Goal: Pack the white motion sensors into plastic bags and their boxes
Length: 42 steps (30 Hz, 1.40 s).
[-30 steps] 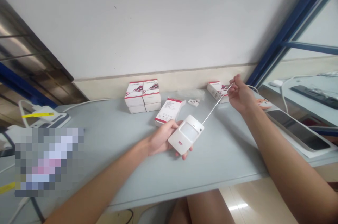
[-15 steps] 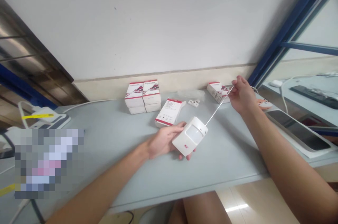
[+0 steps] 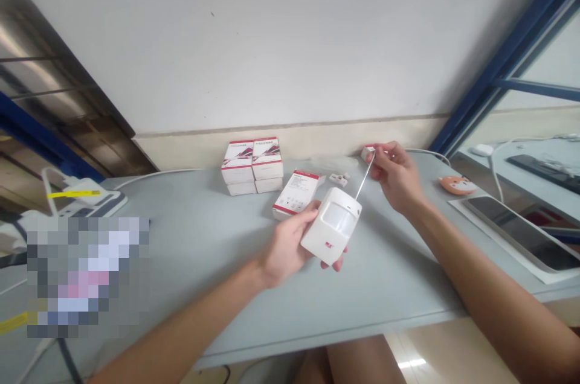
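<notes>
While left hand (image 3: 285, 248) wraps white motion sensor (image 3: 326, 243) with frosted lens (image 3: 339, 220), right hand (image 3: 396, 179) pinches its thin wire (image 3: 365, 177).

nothing here can really be read; small red logo (image 3: 328, 244) on the front of the white motion sensor (image 3: 333, 228), too small to make out; stacked white boxes (image 3: 251, 159) and the lone box (image 3: 294, 192) show red bands, fine print blurred; yellow tag (image 3: 73, 194) off left, no legible writing

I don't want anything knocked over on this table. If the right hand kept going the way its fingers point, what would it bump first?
Most likely the small white box at the back of the table, just past the right hand's fingertips. Depth is hard to judge here, so they may already be touching.
</notes>
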Available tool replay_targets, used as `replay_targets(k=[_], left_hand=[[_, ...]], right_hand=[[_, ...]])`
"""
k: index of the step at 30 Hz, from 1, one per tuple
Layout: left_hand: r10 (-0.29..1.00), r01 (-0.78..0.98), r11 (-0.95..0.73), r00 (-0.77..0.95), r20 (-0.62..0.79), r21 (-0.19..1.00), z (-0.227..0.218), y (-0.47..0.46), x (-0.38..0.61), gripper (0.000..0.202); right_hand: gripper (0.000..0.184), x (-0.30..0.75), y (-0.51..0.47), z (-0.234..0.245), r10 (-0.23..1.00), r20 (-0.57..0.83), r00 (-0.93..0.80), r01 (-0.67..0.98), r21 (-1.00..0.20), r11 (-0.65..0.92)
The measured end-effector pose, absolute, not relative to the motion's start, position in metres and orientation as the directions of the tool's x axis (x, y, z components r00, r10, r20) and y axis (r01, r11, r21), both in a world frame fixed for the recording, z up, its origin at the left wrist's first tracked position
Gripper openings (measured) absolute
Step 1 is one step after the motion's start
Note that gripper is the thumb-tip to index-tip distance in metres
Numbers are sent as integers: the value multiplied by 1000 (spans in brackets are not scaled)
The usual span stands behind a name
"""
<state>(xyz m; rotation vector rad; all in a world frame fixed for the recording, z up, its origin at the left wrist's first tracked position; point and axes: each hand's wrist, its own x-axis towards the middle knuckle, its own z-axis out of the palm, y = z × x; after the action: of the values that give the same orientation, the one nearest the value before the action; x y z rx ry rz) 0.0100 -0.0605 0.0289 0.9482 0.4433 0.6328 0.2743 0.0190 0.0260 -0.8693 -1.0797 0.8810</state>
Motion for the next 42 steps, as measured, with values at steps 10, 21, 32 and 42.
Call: replay_targets(k=[10, 21, 32, 42], left_hand=[[823, -336, 318, 563, -82, 887, 36, -59, 9, 42], [875, -376, 279, 478, -73, 883, 51, -57, 6, 43], [834, -401, 304, 551, -38, 864, 35, -41, 1, 42], [809, -414, 302, 588, -1, 859, 26, -40, 6, 42]], right_hand=[[31, 250, 5, 21, 949, 305, 78, -113, -943, 312], [32, 233, -13, 27, 959, 217, -181, 9, -975, 222], [61, 277, 34, -19, 868, 488, 93, 833, -516, 200], [26, 286, 37, -17, 885, 433, 173, 805, -579, 126]])
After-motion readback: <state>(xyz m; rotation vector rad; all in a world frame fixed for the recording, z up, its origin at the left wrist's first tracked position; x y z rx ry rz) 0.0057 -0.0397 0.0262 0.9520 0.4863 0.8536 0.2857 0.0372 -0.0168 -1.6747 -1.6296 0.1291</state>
